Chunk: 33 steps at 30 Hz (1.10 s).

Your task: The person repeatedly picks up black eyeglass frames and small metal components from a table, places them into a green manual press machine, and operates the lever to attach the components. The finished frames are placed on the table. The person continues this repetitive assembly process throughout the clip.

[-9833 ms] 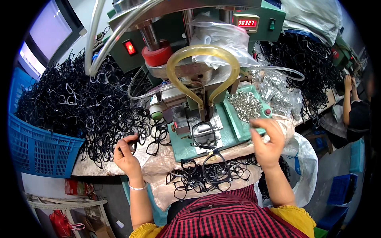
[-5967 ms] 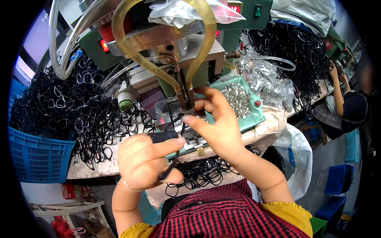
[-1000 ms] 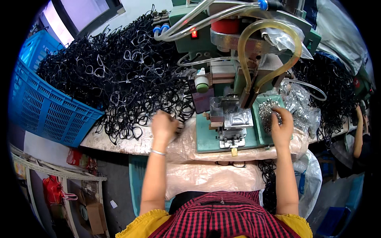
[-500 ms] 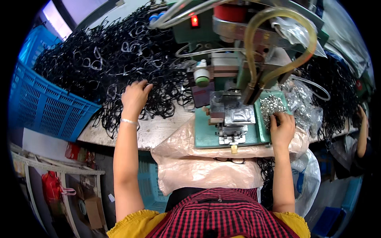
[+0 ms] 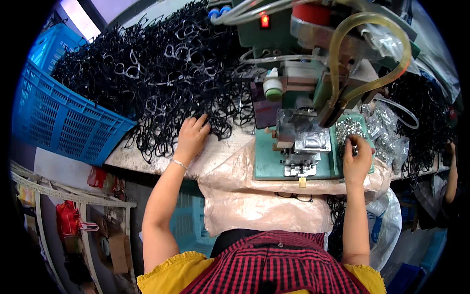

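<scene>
A large heap of black eyeglass frames [image 5: 161, 73] covers the left of the table. At its near edge is my left hand [image 5: 192, 138], fingers stretched and somewhat apart, against the nearest frames; no frame shows clearly in its grip. My right hand [image 5: 358, 159] is over the near part of a green tray [image 5: 337, 164], its fingers curled together at the small shiny metal parts [image 5: 348, 128]. Whatever is between those fingertips is too small to make out. Left of the tray stands a green bench machine with a metal fixture [image 5: 309, 142].
A blue crate [image 5: 73, 122] stands at the left. Clear bags of metal parts [image 5: 387, 130] lie right of the tray. Pinkish plastic sheeting [image 5: 264, 210] hangs over the table's front edge, with one eyeglass frame [image 5: 293, 196] on it. Another person's arm [image 5: 451, 171] shows at far right.
My left hand has come nearer and to the right along the heap's edge. My right hand stays at the tray, its fingers curled closer together. The whole view has shifted slightly.
</scene>
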Motion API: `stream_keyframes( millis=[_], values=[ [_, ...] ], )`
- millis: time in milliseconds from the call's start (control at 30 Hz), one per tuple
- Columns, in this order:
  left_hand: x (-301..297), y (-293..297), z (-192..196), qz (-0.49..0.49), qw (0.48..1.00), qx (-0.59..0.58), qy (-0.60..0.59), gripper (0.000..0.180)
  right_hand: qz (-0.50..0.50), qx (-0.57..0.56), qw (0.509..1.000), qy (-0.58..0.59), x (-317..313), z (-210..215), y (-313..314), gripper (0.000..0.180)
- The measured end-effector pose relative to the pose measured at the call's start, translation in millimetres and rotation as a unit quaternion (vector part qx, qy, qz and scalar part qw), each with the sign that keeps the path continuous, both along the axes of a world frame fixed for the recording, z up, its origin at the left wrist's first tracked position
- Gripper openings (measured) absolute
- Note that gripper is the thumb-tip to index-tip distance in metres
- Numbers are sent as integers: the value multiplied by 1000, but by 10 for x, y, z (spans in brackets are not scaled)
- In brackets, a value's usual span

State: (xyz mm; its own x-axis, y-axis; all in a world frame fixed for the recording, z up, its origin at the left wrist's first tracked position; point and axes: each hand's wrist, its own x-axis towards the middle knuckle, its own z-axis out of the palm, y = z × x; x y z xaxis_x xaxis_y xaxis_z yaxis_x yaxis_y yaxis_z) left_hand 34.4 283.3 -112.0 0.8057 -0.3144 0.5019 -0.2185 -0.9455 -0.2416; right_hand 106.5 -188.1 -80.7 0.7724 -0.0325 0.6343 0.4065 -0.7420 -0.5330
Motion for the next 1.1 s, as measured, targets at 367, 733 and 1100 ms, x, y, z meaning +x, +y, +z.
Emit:
stream_keyframes(
  millis=[367,733,1100],
  values=[
    [126,-46,163,-36,989,122,76,29,0,90,995,38,-157,-75,-80,10],
    [668,131,906,122,973,-177,-85,16,40,158,984,68,485,4,-142,16],
    [-1015,-1569,409,22,775,-627,-74,19,99,243,960,98,544,-364,-287,19]
  ],
)
